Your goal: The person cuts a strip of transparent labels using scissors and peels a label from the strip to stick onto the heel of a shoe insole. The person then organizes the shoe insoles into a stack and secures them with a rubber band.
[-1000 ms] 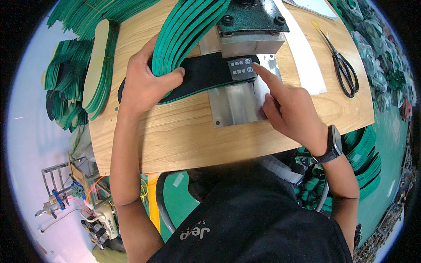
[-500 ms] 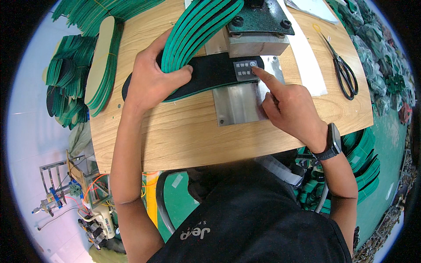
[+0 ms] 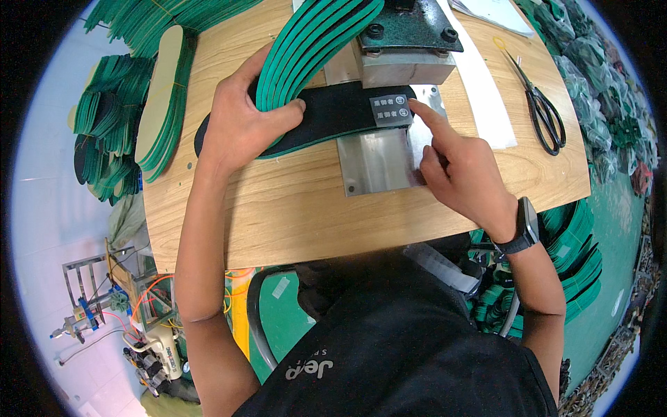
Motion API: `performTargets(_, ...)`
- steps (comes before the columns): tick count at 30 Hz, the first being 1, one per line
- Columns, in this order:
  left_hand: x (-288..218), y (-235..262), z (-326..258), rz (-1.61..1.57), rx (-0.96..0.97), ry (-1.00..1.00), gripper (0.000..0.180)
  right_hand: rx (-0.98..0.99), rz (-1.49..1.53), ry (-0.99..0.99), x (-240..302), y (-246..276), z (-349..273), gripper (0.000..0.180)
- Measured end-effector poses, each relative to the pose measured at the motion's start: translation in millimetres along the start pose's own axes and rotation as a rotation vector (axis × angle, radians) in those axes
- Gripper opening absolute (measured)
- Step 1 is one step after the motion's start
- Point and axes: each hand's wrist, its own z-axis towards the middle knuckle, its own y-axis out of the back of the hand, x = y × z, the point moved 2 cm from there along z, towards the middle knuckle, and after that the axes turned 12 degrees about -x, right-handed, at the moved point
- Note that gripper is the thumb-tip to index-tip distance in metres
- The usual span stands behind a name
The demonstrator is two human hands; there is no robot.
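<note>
My left hand is closed around a bent stack of green-edged insoles, thumb at its lower end. Beneath it, a black insole lies flat, its right end over a metal plate. A small clear label with pale print rests on that end. My right hand has its index finger stretched to the insole's right end, just beside the label. Its other fingers are curled and hold nothing visible. Right behind the label stands the metal block of a press.
Black scissors lie at the table's right, beyond a white paper strip. Banded beige-topped insoles sit along the left edge, with more green stacks beyond. Further insoles are piled below the table at right.
My right index fingertip has slid off the label to the right, uncovering its right side. The left hand keeps its hold on the insole stack.
</note>
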Motion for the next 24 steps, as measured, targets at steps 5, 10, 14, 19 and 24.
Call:
performTargets(5,-1.6,-0.8,0.3,-0.002,-0.006,0.017,0.065,-0.014,0.106,-0.079,-1.4,8.6,-17.3,0.042)
performTargets(10,3.9,-0.3,1.7,0.000,0.005,0.028,0.063,-0.031,0.142,-0.033,-5.9,13.4,-29.5,0.041)
performTargets(14,3.0,-1.8,0.8,-0.011,-0.010,0.021,0.063,-0.001,0.215,-0.052,-7.1,20.1,-37.2,0.041)
performTargets(19,0.2,-1.4,0.8,0.003,-0.003,-0.001,0.065,-0.059,0.276,0.062,-10.7,22.8,-46.7,0.044)
performTargets(24,4.2,-6.0,-2.3,-0.124,-0.005,-0.003,0.066,-0.088,0.265,0.114,-7.8,25.4,-45.8,0.045)
